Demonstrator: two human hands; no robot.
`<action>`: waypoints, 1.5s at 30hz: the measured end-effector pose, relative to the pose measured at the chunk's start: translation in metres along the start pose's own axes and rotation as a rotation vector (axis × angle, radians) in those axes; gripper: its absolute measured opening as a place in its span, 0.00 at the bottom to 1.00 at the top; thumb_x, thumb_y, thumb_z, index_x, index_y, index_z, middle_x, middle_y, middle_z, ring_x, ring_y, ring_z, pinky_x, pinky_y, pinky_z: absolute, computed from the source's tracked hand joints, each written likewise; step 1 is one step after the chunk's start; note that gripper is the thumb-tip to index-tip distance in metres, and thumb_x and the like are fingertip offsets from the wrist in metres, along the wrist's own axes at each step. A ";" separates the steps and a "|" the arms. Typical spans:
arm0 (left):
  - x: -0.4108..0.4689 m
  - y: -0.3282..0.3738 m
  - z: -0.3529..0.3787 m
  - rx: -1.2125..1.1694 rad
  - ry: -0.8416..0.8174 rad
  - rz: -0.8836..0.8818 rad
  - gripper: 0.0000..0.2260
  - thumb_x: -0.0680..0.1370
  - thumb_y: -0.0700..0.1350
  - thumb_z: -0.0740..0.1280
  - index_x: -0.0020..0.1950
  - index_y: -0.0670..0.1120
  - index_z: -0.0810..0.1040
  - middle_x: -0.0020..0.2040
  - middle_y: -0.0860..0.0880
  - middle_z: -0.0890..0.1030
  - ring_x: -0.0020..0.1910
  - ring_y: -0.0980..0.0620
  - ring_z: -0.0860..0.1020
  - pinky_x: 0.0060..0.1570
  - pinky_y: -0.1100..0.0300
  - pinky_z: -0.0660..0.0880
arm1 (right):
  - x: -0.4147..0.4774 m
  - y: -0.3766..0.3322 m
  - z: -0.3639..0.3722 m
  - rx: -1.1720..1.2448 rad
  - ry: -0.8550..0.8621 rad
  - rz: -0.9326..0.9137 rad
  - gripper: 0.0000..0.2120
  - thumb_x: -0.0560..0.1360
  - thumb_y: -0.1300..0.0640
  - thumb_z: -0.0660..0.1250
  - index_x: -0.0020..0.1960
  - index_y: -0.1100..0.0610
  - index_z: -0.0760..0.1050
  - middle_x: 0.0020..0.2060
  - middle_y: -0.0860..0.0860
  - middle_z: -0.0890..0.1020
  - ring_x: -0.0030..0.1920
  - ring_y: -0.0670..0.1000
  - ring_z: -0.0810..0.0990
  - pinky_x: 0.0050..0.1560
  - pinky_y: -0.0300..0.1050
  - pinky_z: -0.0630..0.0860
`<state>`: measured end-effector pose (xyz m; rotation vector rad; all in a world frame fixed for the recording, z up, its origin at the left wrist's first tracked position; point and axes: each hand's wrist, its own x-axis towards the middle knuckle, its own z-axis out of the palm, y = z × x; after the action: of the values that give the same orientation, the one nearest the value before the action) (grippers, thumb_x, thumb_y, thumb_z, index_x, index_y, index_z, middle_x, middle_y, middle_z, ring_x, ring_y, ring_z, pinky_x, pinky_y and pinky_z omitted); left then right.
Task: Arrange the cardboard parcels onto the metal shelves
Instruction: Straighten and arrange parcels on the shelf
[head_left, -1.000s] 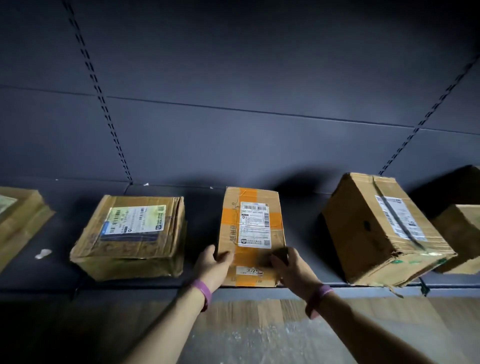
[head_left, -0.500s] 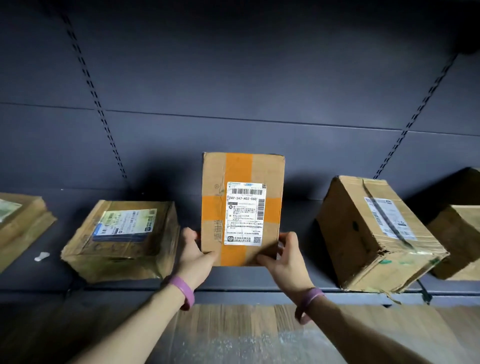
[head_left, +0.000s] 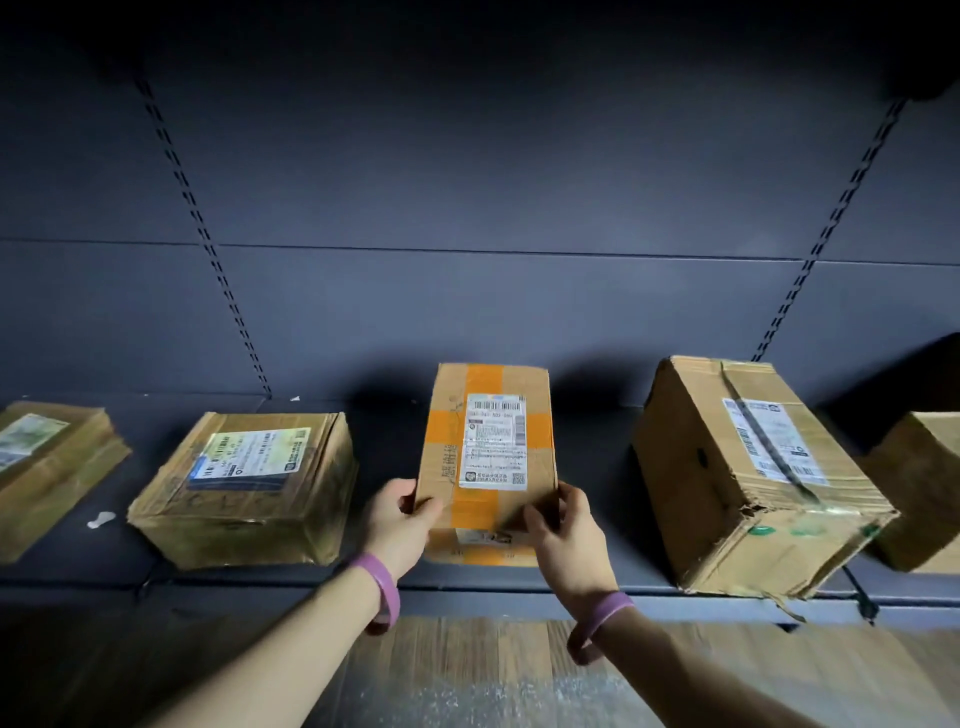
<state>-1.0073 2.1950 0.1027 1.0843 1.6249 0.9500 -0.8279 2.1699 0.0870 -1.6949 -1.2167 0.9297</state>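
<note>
Together, left-hand fingers (head_left: 410, 496) and right-hand fingers (head_left: 570, 503) clasp parcel (head_left: 488, 441).

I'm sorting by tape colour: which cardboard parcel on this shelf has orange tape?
The middle parcel, gripped at its near corners by the left hand and right hand. Only it bears a cross of orange tape.

Five parcels (head_left: 488, 447) sit side by side on one shelf (head_left: 519, 597).

Head view faces the shelf (head_left: 592, 467) (close, slightly downward).
</note>
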 end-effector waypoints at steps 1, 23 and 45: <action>0.003 -0.003 0.007 0.017 -0.010 -0.037 0.08 0.77 0.39 0.68 0.55 0.43 0.77 0.50 0.46 0.81 0.50 0.45 0.80 0.55 0.44 0.78 | 0.001 0.005 -0.003 -0.039 -0.014 0.022 0.12 0.79 0.58 0.64 0.61 0.53 0.70 0.46 0.43 0.78 0.50 0.49 0.78 0.49 0.37 0.68; 0.033 0.001 -0.154 0.477 0.526 0.069 0.13 0.78 0.40 0.65 0.62 0.43 0.77 0.59 0.40 0.80 0.57 0.39 0.78 0.49 0.55 0.74 | 0.002 -0.080 0.149 -0.229 -0.438 -0.223 0.22 0.81 0.52 0.60 0.73 0.57 0.64 0.68 0.56 0.73 0.67 0.55 0.72 0.66 0.45 0.68; 0.114 -0.077 -0.281 0.125 -0.019 -0.118 0.12 0.75 0.45 0.71 0.55 0.45 0.74 0.48 0.50 0.79 0.41 0.54 0.76 0.32 0.64 0.69 | -0.006 -0.103 0.260 -0.228 -0.227 0.248 0.10 0.82 0.54 0.61 0.58 0.57 0.75 0.51 0.56 0.82 0.49 0.55 0.82 0.47 0.49 0.83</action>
<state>-1.3143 2.2506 0.0753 1.0653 1.7313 0.7681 -1.0996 2.2356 0.0840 -1.9976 -1.3204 1.1962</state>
